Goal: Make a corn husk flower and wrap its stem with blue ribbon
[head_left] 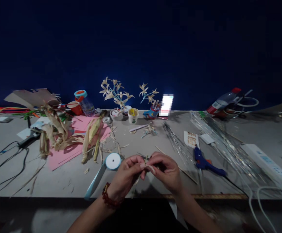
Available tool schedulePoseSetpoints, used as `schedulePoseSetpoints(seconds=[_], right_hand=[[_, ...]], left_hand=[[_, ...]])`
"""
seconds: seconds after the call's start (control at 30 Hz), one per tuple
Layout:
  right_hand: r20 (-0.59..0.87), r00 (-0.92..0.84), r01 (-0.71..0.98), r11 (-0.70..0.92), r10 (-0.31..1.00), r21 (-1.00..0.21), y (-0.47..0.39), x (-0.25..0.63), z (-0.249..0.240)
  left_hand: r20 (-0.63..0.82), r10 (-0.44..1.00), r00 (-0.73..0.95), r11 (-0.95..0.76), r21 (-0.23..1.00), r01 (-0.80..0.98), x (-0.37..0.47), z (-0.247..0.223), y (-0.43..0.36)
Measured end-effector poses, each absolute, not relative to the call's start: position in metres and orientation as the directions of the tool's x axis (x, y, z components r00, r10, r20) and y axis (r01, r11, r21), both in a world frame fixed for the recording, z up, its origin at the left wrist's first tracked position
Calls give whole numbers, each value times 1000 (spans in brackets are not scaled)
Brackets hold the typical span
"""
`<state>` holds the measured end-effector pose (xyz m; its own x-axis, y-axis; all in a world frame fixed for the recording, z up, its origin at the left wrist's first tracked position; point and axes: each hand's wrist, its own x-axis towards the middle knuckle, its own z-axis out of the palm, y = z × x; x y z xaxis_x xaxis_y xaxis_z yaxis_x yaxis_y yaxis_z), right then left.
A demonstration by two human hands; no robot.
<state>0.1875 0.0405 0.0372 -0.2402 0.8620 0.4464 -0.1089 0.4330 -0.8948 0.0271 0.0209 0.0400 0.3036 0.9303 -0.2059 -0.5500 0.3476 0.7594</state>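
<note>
My left hand (128, 171) and my right hand (166, 170) meet above the front of the table, fingertips almost touching. Between them they pinch a thin strip of corn husk (146, 158); its tip shows above the fingers, while most of it is covered. A beaded bracelet (107, 195) circles the left wrist. Just left of my left hand lies a roll of light blue tape (113, 160), its loose end (94, 183) reaching the table's front edge. Farther left, dried corn husks (65, 137) rest on pink paper (60, 159).
A blue hot glue gun (207, 165) lies right of my hands, beside thin wires (180, 139). A power strip (268, 165) with cables sits farther right. Husk flowers (116, 92) on blue stems, a white cup (133, 116), a lit phone (166, 105) and a tilted bottle (225, 102) line the back.
</note>
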Motion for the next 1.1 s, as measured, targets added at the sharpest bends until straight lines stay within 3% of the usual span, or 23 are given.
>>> schedulePoseSetpoints(seconds=[0.27,0.5,1.1], right_hand=[[364,-22,-32,363,931,-931,38,189,45],[400,-52,52,403,915,-914,37,186,50],[626,-109,297,626,772,-721,35,184,51]], left_hand=[[-99,981,166,160,901,-404,29,38,16],[-73,988,133,112,944,-310,28,42,13],[-17,993,120,40,982,-186,24,42,9]])
